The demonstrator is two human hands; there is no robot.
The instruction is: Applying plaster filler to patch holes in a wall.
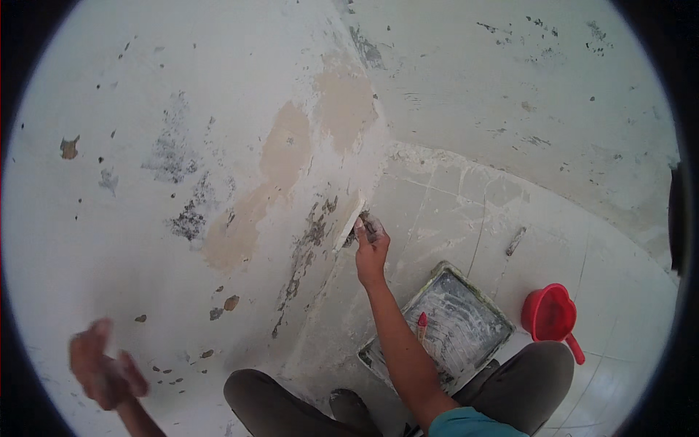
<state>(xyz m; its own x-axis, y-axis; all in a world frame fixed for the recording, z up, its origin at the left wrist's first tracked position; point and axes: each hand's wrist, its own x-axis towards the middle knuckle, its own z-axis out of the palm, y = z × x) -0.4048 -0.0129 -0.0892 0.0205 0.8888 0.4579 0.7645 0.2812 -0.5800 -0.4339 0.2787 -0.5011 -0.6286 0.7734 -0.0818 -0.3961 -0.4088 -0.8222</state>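
Observation:
My right hand (372, 244) is closed on a putty scraper (349, 226), a flat blade with a whitish face. The blade is held at the foot of the white wall (167, 277), where it meets the tiled floor. White smears cover the fingers. Blurred a little by motion, my left hand (108, 368) is raised before the wall at the lower left, its fingers apart and nothing seen in it. Beige patches (285, 146) and dark, flaked spots (309, 240) mark the wall near the scraper.
Beside my right forearm lies a dark square tray (477, 293) smeared with white paste. A red-tipped handle (422, 320) rests in it. To its right stands a red dipper (535, 313). A small stick-like piece (515, 241) lies on the dusty tiles (466, 211).

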